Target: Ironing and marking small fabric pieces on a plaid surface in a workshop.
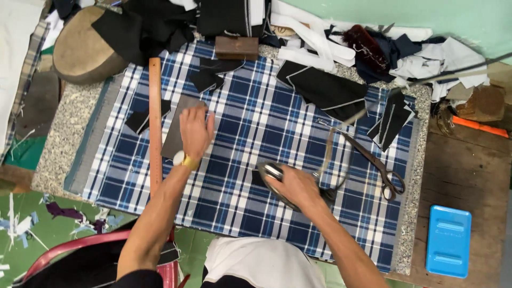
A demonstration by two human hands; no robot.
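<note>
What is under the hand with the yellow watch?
The left hand presses flat on a dark grey fabric piece, which lies on the blue plaid cloth. The part of the piece beneath the palm is hidden.

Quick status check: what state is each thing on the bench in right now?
Iron: flat on the plaid cloth, gripped by the right hand.
Dark fabric piece: flat, pressed down by the left hand.
Scissors: lying on the cloth, blades shut, untouched.
Ruler: lying flat beside the left hand.
Blue box: closed, on the wooden table.
Wooden block: resting at the cloth's far edge.
</note>
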